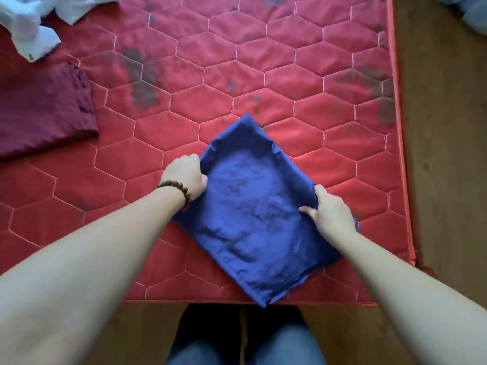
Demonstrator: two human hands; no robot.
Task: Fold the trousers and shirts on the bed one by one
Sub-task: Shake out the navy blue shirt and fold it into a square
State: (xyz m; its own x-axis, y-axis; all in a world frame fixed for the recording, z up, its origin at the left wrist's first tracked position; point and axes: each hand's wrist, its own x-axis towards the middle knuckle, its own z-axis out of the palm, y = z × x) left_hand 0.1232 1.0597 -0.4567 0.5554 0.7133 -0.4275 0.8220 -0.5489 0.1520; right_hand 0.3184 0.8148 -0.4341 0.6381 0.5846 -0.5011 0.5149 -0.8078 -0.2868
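A blue garment (253, 206), folded into a thick rectangle, lies tilted at the near edge of the red quilted bed (237, 67). One corner of it hangs a little over that edge. My left hand (187, 175), with a bead bracelet on the wrist, grips the garment's left edge with curled fingers. My right hand (330, 210) grips the right edge, thumb on top of the cloth and fingers tucked beneath. A folded maroon garment (44, 109) lies at the far left of the bed. A crumpled white and pale blue garment (34, 25) sits in the top left corner.
A wooden floor (445, 154) runs along the bed's right side and in front of it. My legs in blue jeans (245, 338) stand at the bed's near edge. Some pale blue cloth (471, 11) shows at the top right, off the bed.
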